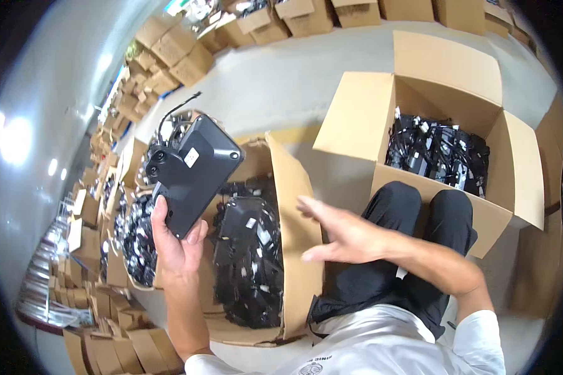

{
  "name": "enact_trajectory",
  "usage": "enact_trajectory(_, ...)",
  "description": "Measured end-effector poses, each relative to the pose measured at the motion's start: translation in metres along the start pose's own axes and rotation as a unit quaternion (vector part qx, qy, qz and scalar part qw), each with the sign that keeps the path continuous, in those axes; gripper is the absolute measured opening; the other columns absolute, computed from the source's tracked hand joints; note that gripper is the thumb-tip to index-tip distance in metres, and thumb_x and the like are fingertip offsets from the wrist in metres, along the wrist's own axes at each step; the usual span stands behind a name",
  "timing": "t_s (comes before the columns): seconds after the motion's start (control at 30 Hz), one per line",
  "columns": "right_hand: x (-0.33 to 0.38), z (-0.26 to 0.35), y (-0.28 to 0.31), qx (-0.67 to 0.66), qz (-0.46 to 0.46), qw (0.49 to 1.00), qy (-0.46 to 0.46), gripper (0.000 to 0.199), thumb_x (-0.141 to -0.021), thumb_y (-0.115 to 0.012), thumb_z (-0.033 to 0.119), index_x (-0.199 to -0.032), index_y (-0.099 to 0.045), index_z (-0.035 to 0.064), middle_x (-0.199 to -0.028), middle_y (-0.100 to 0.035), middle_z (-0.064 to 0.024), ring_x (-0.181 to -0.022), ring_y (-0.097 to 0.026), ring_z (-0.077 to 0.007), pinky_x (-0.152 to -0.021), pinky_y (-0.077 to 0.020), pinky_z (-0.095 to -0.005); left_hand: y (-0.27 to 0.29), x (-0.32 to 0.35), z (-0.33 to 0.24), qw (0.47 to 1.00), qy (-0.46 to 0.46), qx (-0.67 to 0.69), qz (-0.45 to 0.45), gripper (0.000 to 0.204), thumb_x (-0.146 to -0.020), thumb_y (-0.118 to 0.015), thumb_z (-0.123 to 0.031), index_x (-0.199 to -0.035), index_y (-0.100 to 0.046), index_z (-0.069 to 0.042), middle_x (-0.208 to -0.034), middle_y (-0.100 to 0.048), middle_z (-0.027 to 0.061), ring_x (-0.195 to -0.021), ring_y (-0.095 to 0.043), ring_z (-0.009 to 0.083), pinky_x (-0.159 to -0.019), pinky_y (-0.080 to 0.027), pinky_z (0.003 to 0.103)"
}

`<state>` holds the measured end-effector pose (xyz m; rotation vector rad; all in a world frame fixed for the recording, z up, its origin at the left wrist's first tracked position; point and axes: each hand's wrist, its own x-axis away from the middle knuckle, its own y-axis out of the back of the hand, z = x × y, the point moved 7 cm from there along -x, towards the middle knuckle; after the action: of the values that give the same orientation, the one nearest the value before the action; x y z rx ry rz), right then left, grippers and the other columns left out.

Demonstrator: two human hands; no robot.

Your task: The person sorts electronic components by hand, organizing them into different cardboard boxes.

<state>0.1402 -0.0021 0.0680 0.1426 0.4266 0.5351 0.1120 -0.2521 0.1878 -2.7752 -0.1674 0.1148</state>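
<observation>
My left hand (180, 240) is closed round the lower end of a flat black plastic housing (203, 165). The housing has a small white label, rounded corners and a round-holed bracket on its left side; a short black cable sticks up behind it. It is raised above an open cardboard box (299, 250) filled with similar black parts (251, 262). My right hand (344, 232) is over that box's right flap, fingers spread and nothing in them. I cannot tell whether it touches the flap.
In front of my knees (391, 209) stands a larger open carton (353, 119) with black cabled parts (438, 150) inside. A bin of dark parts (141, 240) is left of the near box. Stacked cartons (194, 62) line the far and left sides, with grey floor (281, 87) between.
</observation>
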Motion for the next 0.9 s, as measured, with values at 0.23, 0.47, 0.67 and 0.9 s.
enact_trajectory(0.23,-0.024,-0.025,-0.056,-0.463,-0.043,0.88,-0.098,0.075,-0.083,-0.085,0.015,-0.143,-0.043,-0.0007,-0.135,-0.056,-0.0094,-0.122,-0.053,-0.0164,-0.109,-0.0417,-0.0345,-0.08,0.008,0.029,0.987,0.059,0.034,0.149,0.046,-0.102,-0.047,-0.047,-0.113,-0.061,-0.004,-0.086,-0.067,0.0065,-0.045,-0.045,0.0108,-0.043,-0.035,0.025)
enact_trajectory(0.47,0.02,0.051,0.017,0.404,-0.286,0.828,0.264,0.028,-0.072,-0.078,0.011,-0.099,-0.068,0.0077,-0.131,-0.06,-0.0129,-0.119,-0.059,-0.0285,-0.107,-0.0425,-0.0498,-0.069,-0.006,0.061,0.996,0.041,-0.008,0.074,0.034,-0.103,-0.048,-0.033,-0.12,-0.062,-0.005,-0.114,-0.069,0.0081,-0.099,-0.067,0.0205,-0.086,-0.055,0.037)
enact_trajectory(0.67,-0.003,0.057,0.03,0.51,-0.204,0.78,0.301,0.013,-0.07,-0.068,0.015,-0.075,-0.058,0.0086,-0.144,-0.052,-0.0193,-0.133,-0.051,-0.0332,-0.112,-0.0371,-0.057,-0.071,-0.003,0.103,0.986,0.101,-0.084,0.107,0.039,-0.104,-0.046,-0.029,-0.129,-0.057,-0.001,-0.125,-0.066,0.0117,-0.112,-0.065,0.0221,-0.101,-0.049,0.037)
enact_trajectory(0.9,0.005,0.038,0.044,0.452,-0.149,0.825,0.304,0.024,-0.066,-0.072,0.017,-0.084,-0.061,0.0058,-0.129,-0.057,-0.0215,-0.117,-0.059,-0.0367,-0.099,-0.0492,-0.0505,-0.028,-0.019,0.107,0.929,0.177,-0.303,0.115,0.054,-0.106,-0.043,-0.041,-0.097,-0.071,0.004,-0.1,-0.07,0.012,-0.097,-0.066,0.0182,-0.09,-0.05,0.032)
